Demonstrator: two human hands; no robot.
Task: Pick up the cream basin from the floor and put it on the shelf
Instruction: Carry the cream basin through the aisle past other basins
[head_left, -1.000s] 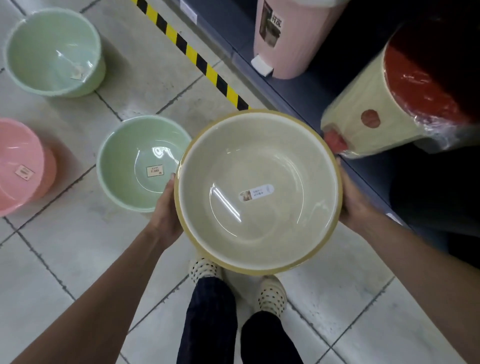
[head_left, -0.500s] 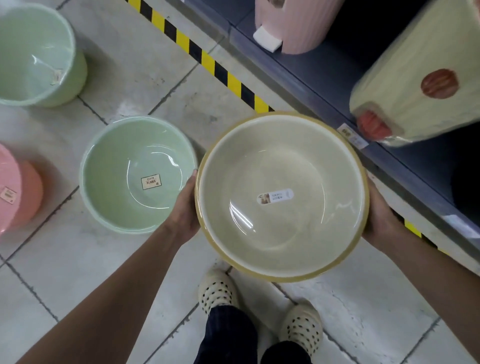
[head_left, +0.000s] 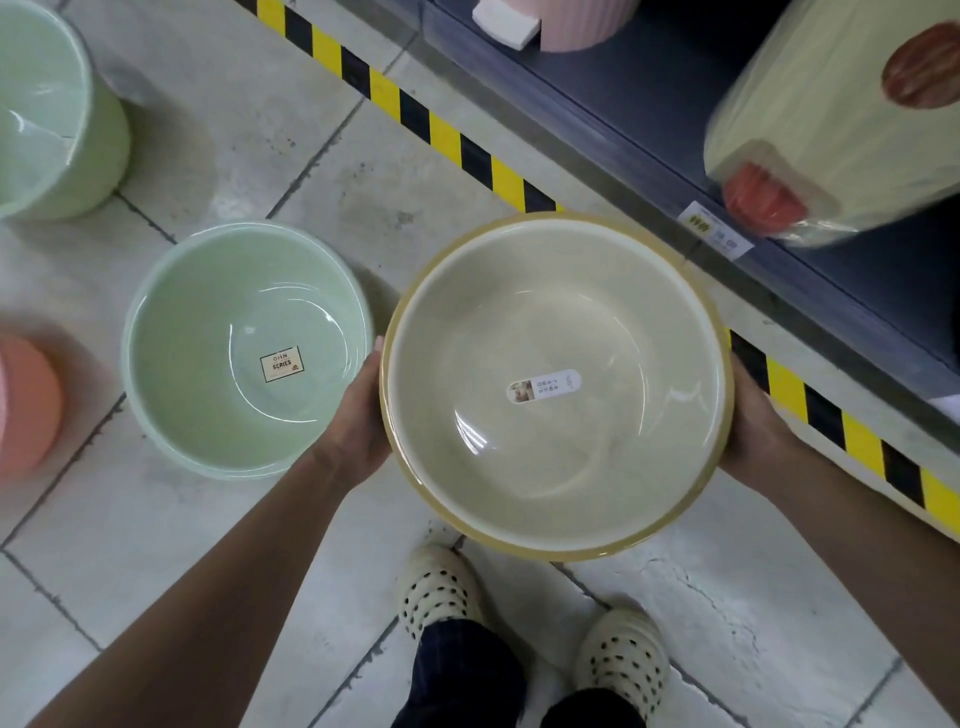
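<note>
The cream basin (head_left: 556, 312), round with a tan rim and a white sticker inside, is held level above the tiled floor in front of me. My left hand (head_left: 361, 415) grips its left rim and my right hand (head_left: 753, 421) grips its right rim. The dark grey shelf (head_left: 649, 104) runs along the upper right, its front edge just beyond the basin's far rim. The basin is clear of the shelf board.
A green basin (head_left: 208, 395) sits on the floor beside my left hand, another green one (head_left: 57, 130) at far left, a pink one (head_left: 26, 405) at the left edge. On the shelf stand a pink bin (head_left: 582, 26) and a wrapped cream bin (head_left: 831, 130). Yellow-black tape (head_left: 441, 135) edges the floor.
The basin stays in both hands and now sits lower and further right in view. The shelf and its bins have slid up and to the right as the view shifted.
</note>
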